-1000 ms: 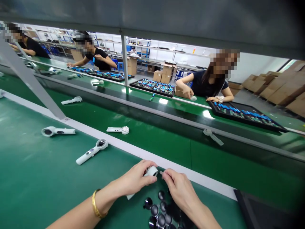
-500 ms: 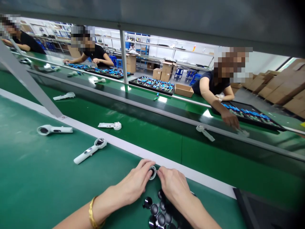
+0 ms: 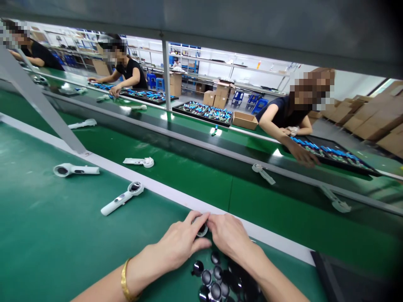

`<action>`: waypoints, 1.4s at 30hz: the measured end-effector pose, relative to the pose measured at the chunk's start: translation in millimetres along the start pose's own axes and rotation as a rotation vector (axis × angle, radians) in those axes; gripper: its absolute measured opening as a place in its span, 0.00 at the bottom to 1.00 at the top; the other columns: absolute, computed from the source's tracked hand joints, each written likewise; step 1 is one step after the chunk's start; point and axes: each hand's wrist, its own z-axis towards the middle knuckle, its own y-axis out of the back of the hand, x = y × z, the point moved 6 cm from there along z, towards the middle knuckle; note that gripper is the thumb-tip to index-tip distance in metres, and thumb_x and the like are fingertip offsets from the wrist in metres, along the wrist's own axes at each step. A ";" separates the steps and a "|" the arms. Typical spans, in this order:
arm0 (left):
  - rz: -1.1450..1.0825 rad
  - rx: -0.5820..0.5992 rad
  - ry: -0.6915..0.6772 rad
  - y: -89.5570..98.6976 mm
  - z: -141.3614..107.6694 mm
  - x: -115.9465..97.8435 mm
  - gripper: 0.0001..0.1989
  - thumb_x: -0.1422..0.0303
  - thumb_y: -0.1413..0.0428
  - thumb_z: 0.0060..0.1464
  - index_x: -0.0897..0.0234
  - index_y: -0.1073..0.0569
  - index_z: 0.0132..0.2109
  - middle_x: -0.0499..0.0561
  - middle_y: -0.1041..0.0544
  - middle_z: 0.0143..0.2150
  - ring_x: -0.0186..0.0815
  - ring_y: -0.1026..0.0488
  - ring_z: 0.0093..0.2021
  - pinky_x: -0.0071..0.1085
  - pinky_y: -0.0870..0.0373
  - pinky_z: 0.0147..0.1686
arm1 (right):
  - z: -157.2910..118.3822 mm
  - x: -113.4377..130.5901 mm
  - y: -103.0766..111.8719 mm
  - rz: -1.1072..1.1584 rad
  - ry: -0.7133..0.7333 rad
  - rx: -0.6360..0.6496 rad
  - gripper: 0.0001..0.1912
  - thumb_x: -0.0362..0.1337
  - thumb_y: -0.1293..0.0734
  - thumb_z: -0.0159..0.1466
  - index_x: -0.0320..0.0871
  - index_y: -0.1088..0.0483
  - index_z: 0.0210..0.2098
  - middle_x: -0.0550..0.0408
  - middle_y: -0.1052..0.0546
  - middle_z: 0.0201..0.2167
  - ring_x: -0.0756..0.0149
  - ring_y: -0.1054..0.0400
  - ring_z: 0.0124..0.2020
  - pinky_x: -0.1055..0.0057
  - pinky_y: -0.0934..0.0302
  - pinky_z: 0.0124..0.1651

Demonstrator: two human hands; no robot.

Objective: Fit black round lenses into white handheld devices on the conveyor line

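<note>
Near the edge of the green table, a white handheld fan [image 3: 203,231] with a round ring head and dark centre lies between my hands, mostly covered by them. My left hand [image 3: 185,237] is closed around the ring's left side, index finger across its top and thumb below. At the ring's right side, my right hand [image 3: 228,235] has its fingers bent and pressed together on the fan; the handle is hidden beneath it. Just below my hands lies a pile of round black glossy caps [image 3: 215,289], partly covered by my right forearm.
Two white handheld fans [image 3: 122,199] [image 3: 77,169] lie on the table to the left. Beyond the white ledge [image 3: 163,197], a green conveyor [image 3: 189,176] carries white fan shells [image 3: 138,162]. A black tray [image 3: 333,272] sits at right. Co-workers sit opposite beside trays of blue parts [image 3: 204,112].
My left index finger has moved over the ring, and my left thumb has stretched out below it. The conveyor shells have shifted left. The co-worker at right has released a shell onto the belt.
</note>
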 end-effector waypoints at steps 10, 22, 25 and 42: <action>0.067 0.018 0.008 3.1 3.6 -0.7 0.21 0.65 0.48 0.58 0.56 0.42 0.58 0.51 0.34 0.57 0.44 0.28 0.47 0.37 0.29 0.43 | 17.0 -2.7 4.5 0.149 0.089 0.113 0.15 0.34 0.44 0.61 0.45 0.26 0.31 0.49 0.22 0.29 0.59 0.30 0.33 0.69 0.49 0.31; 0.090 0.000 0.043 0.6 4.7 2.9 0.15 0.63 0.53 0.61 0.54 0.40 0.54 0.48 0.31 0.52 0.41 0.26 0.40 0.35 0.31 0.37 | 34.8 -19.3 -26.1 0.652 0.173 0.293 0.10 0.32 0.43 0.57 0.41 0.35 0.22 0.63 0.39 0.17 0.74 0.46 0.20 0.78 0.51 0.23; 0.069 -0.002 0.024 0.2 4.4 4.8 0.15 0.63 0.52 0.60 0.53 0.40 0.54 0.48 0.31 0.53 0.41 0.26 0.41 0.35 0.31 0.37 | 26.0 -8.2 -23.1 0.686 0.251 0.338 0.09 0.31 0.42 0.56 0.41 0.34 0.22 0.63 0.38 0.17 0.74 0.45 0.20 0.78 0.51 0.24; 0.569 0.245 -0.239 43.4 -2.8 -47.8 0.32 0.82 0.49 0.35 0.60 0.35 0.51 0.58 0.29 0.47 0.46 0.27 0.36 0.37 0.32 0.33 | 1.9 -95.0 33.9 0.318 -0.172 -0.186 0.22 0.42 0.50 0.68 0.46 0.27 0.33 0.55 0.22 0.33 0.65 0.31 0.36 0.73 0.45 0.36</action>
